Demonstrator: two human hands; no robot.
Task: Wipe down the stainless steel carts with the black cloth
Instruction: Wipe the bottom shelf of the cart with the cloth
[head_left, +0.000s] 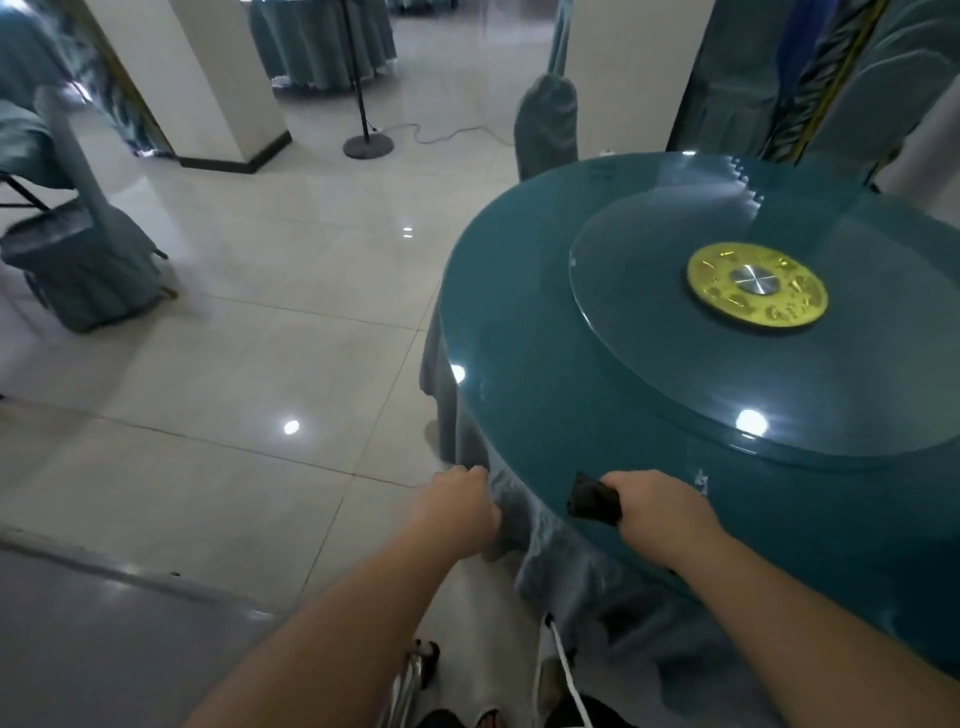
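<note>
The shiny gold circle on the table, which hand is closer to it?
The right hand, which holds the black cloth at the table's near edge, below the gold disc. The left hand is farther off to the left, gripping the hanging tablecloth.

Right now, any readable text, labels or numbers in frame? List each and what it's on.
None readable.
Gold disc at the centre of the glass turntable: raised markings, too blurred to read.
Small white mark on the table edge by the right hand: illegible.
Black cloth: no visible label.
</note>
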